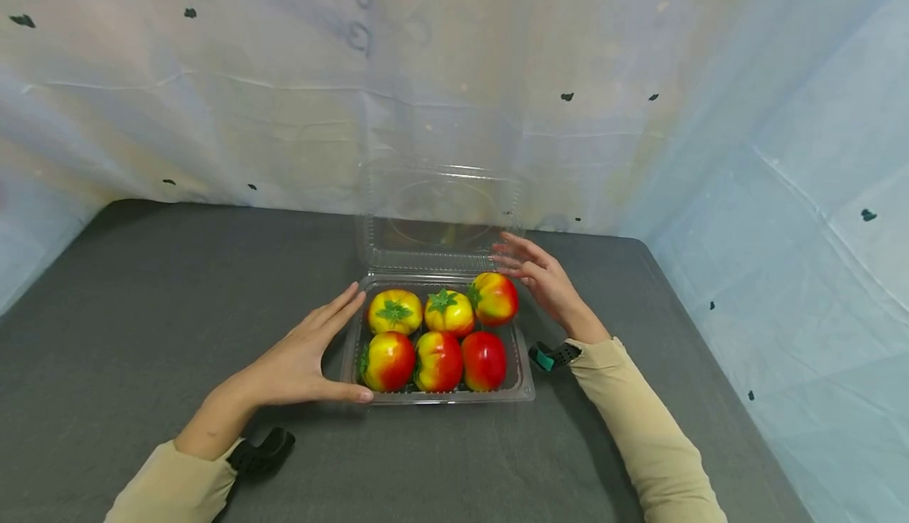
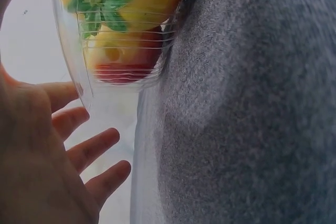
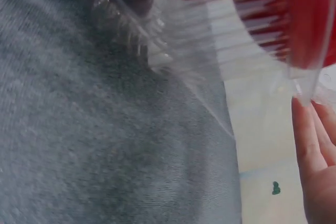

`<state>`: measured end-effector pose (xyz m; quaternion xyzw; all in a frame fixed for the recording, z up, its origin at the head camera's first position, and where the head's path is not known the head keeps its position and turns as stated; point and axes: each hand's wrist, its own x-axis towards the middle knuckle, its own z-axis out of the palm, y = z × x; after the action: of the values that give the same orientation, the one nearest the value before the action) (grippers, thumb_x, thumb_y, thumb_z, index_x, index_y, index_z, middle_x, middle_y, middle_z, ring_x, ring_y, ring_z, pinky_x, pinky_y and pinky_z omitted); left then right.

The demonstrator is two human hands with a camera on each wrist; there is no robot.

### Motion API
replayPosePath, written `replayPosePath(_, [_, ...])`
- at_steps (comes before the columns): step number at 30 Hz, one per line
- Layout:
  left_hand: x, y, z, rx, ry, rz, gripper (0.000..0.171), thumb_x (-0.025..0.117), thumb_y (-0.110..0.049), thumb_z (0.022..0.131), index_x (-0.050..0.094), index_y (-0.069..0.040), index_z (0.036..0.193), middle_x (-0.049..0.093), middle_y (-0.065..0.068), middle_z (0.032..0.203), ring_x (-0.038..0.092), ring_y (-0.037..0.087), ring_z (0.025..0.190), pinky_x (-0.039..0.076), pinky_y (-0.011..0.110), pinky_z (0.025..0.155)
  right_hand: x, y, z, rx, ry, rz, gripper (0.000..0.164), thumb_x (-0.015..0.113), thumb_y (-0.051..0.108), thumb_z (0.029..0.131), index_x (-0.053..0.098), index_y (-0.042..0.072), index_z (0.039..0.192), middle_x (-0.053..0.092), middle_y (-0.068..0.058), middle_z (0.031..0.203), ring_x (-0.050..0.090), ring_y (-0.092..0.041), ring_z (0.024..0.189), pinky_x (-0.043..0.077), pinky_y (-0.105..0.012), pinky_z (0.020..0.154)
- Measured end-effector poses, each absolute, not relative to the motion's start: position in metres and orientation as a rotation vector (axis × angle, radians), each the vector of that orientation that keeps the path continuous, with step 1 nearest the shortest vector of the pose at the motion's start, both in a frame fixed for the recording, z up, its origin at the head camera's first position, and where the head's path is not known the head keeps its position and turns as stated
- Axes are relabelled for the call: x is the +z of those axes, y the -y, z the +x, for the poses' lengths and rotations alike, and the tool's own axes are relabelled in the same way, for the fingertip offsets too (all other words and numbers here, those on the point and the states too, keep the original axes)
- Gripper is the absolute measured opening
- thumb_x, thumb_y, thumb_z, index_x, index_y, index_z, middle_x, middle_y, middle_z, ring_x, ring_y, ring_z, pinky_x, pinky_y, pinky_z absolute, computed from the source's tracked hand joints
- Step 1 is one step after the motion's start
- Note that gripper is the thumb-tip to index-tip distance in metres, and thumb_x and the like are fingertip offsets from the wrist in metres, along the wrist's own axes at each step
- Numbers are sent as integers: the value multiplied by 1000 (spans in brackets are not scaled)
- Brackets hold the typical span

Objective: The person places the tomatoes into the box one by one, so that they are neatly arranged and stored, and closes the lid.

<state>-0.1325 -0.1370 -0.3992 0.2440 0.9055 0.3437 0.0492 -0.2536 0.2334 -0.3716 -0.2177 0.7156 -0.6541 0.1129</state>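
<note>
A clear plastic clamshell box [image 1: 527,387] lies in the middle of the head view, filled with several shiny red-and-yellow fruits [image 1: 438,361] in two rows. Some bear green leafy tops [image 2: 94,3]. The back-right fruit [image 1: 495,299] sits higher than its neighbours, partly over the rim. Behind the box, its transparent lid [image 1: 440,207] stands raised. My left hand [image 1: 298,361] spans the box's left side, thumb by the front corner and straight fingers by the back one. Beside the lid's lower right edge is my right hand [image 1: 547,282], fingers extended, with fingertips right at the clear plastic.
A dark grey cloth-covered table [image 1: 177,302] carries the box. Pale plastic sheeting [image 1: 284,128] with small dark marks hangs behind it, and more sheeting [image 1: 802,215] hangs on the right. Each wrist wears a black band [image 1: 263,450].
</note>
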Motion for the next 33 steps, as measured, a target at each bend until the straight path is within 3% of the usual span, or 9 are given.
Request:
replayPosePath(6, [-399, 135, -134, 1022, -2771, 725, 118, 77, -62, 68, 11, -21, 156, 4, 7, 163, 19, 48, 141, 20, 75, 100, -366, -236, -255, -2005, -1994, -610, 54, 22, 7, 95, 33, 1, 148, 38, -23, 149, 44, -31, 132, 35, -37, 109])
replayPosePath(12, [-399, 136, -135, 1015, -2776, 724, 118, 77, -62, 67, 12, -20, 156, 4, 7, 163, 19, 47, 141, 17, 75, 101, -361, -238, -253, -2025, -2015, -662, 53, 13, 26, 105, 37, 1, 146, 43, -22, 146, 45, -29, 133, 37, -35, 108])
replayPosePath(17, [-398, 137, -136, 1009, -2778, 731, 117, 77, -61, 68, 12, -18, 156, 4, 7, 163, 19, 46, 141, 18, 75, 101, -358, -236, -251, -1996, -2062, -681, 58, 9, 33, 107, 35, 0, 147, 38, -28, 146, 44, -31, 133, 37, -36, 108])
replayPosePath(26, [-395, 137, -137, 1001, -2792, 754, 117, 77, -61, 68, 12, -18, 156, 6, 9, 162, 21, 46, 140, 20, 75, 99, -348, -232, -245, -1962, -2125, -632, 64, 15, 44, 105, 40, 0, 144, 45, -21, 145, 43, -28, 133, 32, -43, 111])
replayPosePath(33, [-393, 138, -138, 984, -2801, 732, 118, 76, -63, 68, 12, -16, 156, 6, 10, 162, 19, 45, 141, 20, 74, 101, -336, -227, -230, -1913, -2215, -465, 75, 25, 53, 101, 29, -8, 145, 31, -26, 150, 41, -35, 132, 18, -50, 117])
